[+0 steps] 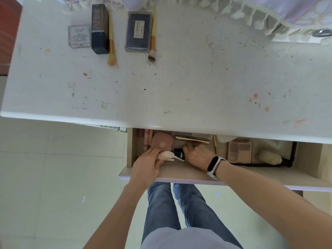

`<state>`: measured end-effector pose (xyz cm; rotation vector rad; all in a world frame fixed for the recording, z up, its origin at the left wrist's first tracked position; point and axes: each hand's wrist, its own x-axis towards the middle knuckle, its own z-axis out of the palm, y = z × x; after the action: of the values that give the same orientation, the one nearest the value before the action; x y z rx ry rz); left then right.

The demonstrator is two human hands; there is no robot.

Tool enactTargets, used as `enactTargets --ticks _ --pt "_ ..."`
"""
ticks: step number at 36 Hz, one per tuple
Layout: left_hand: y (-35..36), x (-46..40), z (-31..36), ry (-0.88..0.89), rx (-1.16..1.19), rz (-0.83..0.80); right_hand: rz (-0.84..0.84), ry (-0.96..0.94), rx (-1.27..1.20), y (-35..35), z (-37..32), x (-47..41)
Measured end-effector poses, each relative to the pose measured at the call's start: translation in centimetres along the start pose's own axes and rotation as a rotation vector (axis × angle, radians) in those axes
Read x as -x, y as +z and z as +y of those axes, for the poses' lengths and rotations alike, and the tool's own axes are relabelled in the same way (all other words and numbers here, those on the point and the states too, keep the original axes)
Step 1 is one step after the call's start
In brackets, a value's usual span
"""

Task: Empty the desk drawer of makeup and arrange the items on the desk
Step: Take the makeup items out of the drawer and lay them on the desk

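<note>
Below, both hands reach into the open drawer (129, 146) under the white counter (179, 87); the left hand (149, 162) has its grip closed round a pale pink tube (166, 155), beside a dusty-pink compact (162, 142); the right hand (197, 155), a white band at its wrist, curls over a dark item, though whether it grips it I cannot tell; an eyeshadow palette (239, 153) lies further right in the drawer; on the counter's far edge stand a clear case (79, 35), a dark box (100, 28), two brushes and a dark palette (138, 31).
</note>
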<state>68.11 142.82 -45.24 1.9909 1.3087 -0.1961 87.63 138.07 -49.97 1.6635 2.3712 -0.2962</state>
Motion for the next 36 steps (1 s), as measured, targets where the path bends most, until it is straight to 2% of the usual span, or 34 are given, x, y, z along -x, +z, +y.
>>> enactTargets --ticks 6,10,13,19,24,28,36 --pt "-0.3 0.6 0.6 0.009 0.061 0.037 -0.195 -0.031 -0.094 -1.2 1.1 1.5" --pt "-0.8 1.2 1.8 0.027 0.132 0.093 -0.253 0.082 -0.288 -3.6 1.1 3.6" --pt "-1.6 1.3 3.2 -0.009 0.243 0.143 -0.186 0.174 -0.444 -6.6 1.2 5.1" --pt "-4.8 0.4 7.9 -0.061 0.486 0.293 0.107 0.404 -0.866 -11.2 2.9 5.8" --pt "-7.7 -3.1 11.2 -0.071 0.720 0.385 0.289 0.554 -1.024 -14.0 5.3 2.5" --pt "-10.4 -7.8 12.2 -0.074 0.693 0.401 0.339 0.651 -1.032 -15.4 7.8 -1.8" --pt "-14.7 -17.5 12.9 -0.050 0.529 0.392 0.292 0.754 -0.998 -17.4 12.2 -9.5"
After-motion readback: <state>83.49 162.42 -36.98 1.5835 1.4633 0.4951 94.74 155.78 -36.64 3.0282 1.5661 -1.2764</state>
